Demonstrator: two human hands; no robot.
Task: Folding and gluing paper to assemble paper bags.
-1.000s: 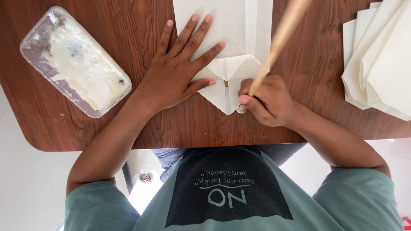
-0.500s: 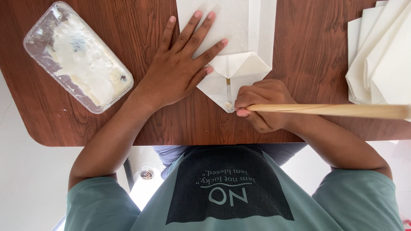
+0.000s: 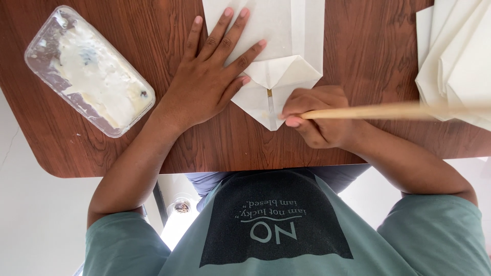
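Paper (image 3: 276,30) pinned at the worktop's (image 3: 358,51) near edge.
My left hand (image 3: 209,84) lies open, holding it flat; my right hand (image 3: 319,115) grips a wooden stick (image 3: 378,111), its tip on the folded point.

Clear rectangular plastic package (image 3: 89,71), white-smeared, on table's left

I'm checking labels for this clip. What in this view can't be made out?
- Head view: the working tip of the wooden stick is hidden inside the right hand.
- The folded white paper is cut off by the top edge and partly covered by the left hand.
- The stack of white sheets runs off the right edge, so its count is unclear.
- The whitish smeared contents of the clear container cannot be identified.
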